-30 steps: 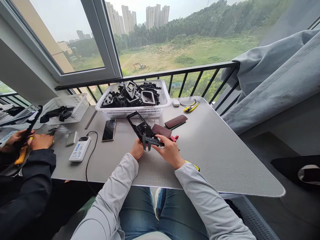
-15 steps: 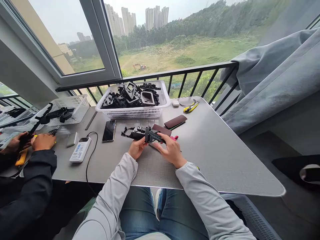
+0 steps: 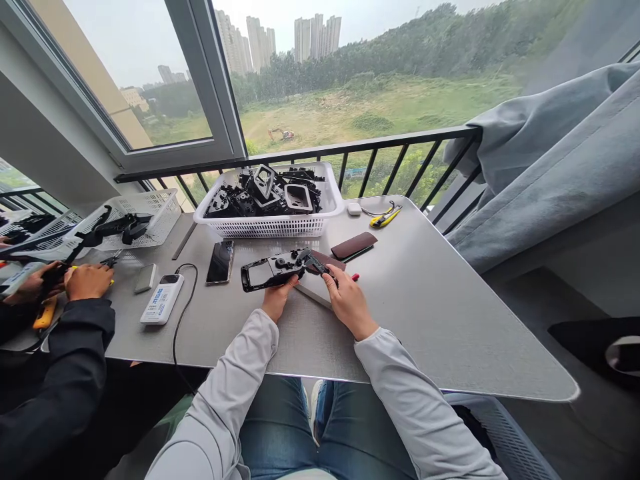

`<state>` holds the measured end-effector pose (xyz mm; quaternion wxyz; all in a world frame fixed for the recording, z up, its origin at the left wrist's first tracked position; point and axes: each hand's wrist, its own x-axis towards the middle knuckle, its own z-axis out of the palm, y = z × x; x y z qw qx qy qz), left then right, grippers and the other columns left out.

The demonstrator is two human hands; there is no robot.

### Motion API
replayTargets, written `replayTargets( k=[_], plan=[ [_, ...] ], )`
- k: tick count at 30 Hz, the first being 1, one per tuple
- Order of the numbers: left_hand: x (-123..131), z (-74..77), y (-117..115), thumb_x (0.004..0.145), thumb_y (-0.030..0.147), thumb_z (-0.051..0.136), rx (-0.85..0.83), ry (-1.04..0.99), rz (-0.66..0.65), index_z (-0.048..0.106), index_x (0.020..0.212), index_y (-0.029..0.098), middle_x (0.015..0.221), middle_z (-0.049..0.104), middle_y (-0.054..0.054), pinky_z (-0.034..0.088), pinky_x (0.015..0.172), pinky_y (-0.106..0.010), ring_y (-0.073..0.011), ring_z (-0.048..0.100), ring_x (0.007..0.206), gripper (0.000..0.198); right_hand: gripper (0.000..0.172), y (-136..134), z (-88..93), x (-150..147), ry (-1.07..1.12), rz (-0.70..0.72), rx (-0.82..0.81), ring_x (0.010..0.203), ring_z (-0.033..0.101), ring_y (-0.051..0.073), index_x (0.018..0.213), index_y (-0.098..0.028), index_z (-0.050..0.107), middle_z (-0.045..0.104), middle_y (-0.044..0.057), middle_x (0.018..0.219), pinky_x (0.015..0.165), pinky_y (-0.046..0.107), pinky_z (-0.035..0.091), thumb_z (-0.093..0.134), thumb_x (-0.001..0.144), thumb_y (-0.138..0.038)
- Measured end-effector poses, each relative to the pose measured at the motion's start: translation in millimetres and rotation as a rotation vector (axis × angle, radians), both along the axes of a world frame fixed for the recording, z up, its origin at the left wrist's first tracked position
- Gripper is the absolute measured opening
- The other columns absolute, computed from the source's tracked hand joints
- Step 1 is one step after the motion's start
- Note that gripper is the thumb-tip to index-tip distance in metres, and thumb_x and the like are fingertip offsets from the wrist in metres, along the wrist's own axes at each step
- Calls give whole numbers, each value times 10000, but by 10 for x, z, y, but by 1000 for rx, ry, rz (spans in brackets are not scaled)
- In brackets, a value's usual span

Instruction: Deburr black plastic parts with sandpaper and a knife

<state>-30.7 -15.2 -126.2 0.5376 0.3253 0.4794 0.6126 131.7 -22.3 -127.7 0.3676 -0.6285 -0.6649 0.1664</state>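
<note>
My left hand (image 3: pixel 279 299) is closed around the right end of a black plastic housing part (image 3: pixel 286 261) with a grey face and a rectangular opening (image 3: pixel 260 275) at its left. In my right hand (image 3: pixel 347 299) is a black caliper (image 3: pixel 316 262) with pale scale marks, pinched between thumb and fingers. Its jaw end meets the right end of the part; exact contact is too small to tell. Both things are held above the table. Beyond the right fingers lies a brown pouch (image 3: pixel 333 263), and a red tip (image 3: pixel 355 277) shows beside them.
A white basket (image 3: pixel 273 229) full of black parts stands at the back. Around lie a phone (image 3: pixel 219 262), a power bank (image 3: pixel 162 299) with a cable, a brown glasses case (image 3: pixel 354 246) and a yellow cutter (image 3: pixel 386 217). At left, a co-worker's hand (image 3: pixel 89 283) works beside another basket (image 3: pixel 165 213).
The black part has turned so its grey face and opening show more. The caliper has tilted, and my right hand has shifted slightly down, its fingers now pinching the caliper.
</note>
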Motion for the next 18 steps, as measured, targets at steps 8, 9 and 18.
replayTargets(
  k=[8, 9, 18],
  plan=[
    [0, 12, -4, 472, 403, 869, -2, 51, 1, 725, 705, 191, 784, 728, -41, 505, 916, -472, -295, 652, 982, 347, 409, -11, 55, 16, 51, -9, -37, 968, 656, 277, 1186, -206, 621, 703, 114, 1079, 769, 390, 508, 416, 939, -460],
    [1, 11, -7, 477, 405, 867, -2, 56, -4, 725, 704, 190, 787, 729, -42, 504, 921, -472, -297, 652, 987, 344, 415, -11, 63, 17, 58, -14, -42, 966, 655, 277, 1181, -200, 621, 704, 116, 1077, 771, 391, 507, 416, 937, -466],
    [7, -73, 9, 498, 448, 851, 44, 72, -25, 728, 701, 193, 798, 738, -49, 521, 903, -458, -304, 661, 985, 349, 488, 27, -10, 4, 118, -47, 26, 955, 643, 278, 1121, -180, 636, 696, 133, 1065, 791, 405, 495, 393, 918, -550]
  ],
)
